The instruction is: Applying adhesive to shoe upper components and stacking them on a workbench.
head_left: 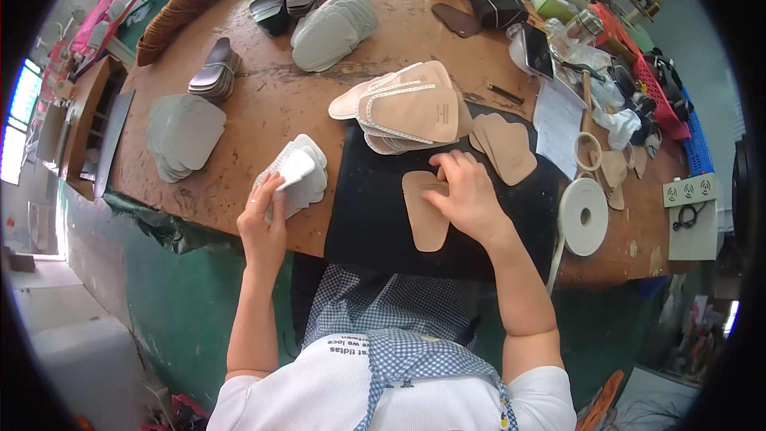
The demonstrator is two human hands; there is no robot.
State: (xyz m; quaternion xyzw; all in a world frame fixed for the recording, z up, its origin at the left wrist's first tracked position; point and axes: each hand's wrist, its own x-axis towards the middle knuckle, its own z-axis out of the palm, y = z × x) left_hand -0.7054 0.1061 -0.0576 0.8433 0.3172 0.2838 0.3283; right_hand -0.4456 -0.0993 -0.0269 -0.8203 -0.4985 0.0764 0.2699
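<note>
Left hand (pixel 263 211) lifts white insole (pixel 297 166) (top of stack).

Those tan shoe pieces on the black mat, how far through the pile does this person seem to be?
Looks done: a fanned stack of tan pieces with white edging lies above the black mat. In hand: the right hand presses one tan piece flat, while the left hand lifts a white liner off its pile. Left: a small plain tan stack waits beside.

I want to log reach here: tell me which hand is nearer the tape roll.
Right. The right hand presses a tan insole on the black mat, just left of the tape roll; the left hand is far across, at the white pieces.
</note>
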